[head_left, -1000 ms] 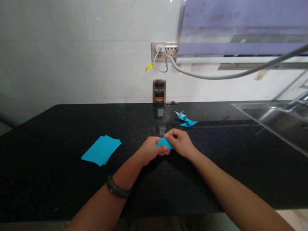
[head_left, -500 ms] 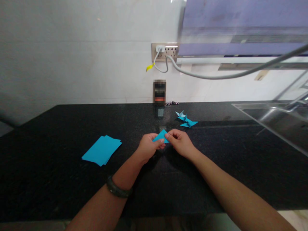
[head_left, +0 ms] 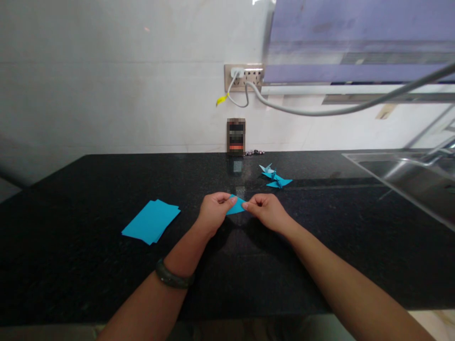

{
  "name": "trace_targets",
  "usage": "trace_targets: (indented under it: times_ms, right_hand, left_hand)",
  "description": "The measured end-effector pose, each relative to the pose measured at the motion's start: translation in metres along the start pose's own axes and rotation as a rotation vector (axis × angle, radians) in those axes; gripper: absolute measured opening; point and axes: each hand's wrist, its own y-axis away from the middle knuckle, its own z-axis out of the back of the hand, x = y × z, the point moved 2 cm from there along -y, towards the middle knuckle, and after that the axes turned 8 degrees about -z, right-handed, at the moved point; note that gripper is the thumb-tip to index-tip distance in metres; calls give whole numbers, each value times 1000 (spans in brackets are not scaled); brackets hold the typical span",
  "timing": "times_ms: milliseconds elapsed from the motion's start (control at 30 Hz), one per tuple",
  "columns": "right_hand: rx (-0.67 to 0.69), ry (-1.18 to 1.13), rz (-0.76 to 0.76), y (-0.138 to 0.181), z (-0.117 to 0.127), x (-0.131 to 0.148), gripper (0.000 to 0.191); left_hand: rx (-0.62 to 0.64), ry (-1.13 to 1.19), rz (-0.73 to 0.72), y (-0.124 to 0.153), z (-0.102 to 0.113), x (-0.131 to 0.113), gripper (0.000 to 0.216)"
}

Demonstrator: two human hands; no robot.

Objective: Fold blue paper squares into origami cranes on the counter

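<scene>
Left hand [head_left: 212, 213] and right hand [head_left: 270, 211] pinch a small, flat, folded bright-blue paper [head_left: 237, 206]

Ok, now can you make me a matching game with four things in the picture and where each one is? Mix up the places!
Things:
1. Stack of blue paper
2. Folded blue paper
3. Paper birds
4. Dark bracelet

Places:
A. On the counter, beyond the right hand
B. Around the left arm
C. On the counter, to the left of both hands
D. Held between the left hand and the right hand

Right pairs: 1-C, 2-D, 3-A, 4-B
</scene>
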Motion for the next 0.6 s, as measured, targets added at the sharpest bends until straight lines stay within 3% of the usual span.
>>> trace_targets:
  times_ms: [200, 433, 600]
  right_hand:
    - [-26, -23, -10, -1, 3, -1, 39]
    - [131, -121, 30, 1, -4, 2, 24]
    - [67, -71, 32, 0, -3, 1, 24]
  left_hand:
    - [-42, 1, 16, -1, 2, 3, 24]
    - [-30, -106, -41, 0, -1, 2, 25]
    - [-13, -82, -59, 1, -3, 1, 20]
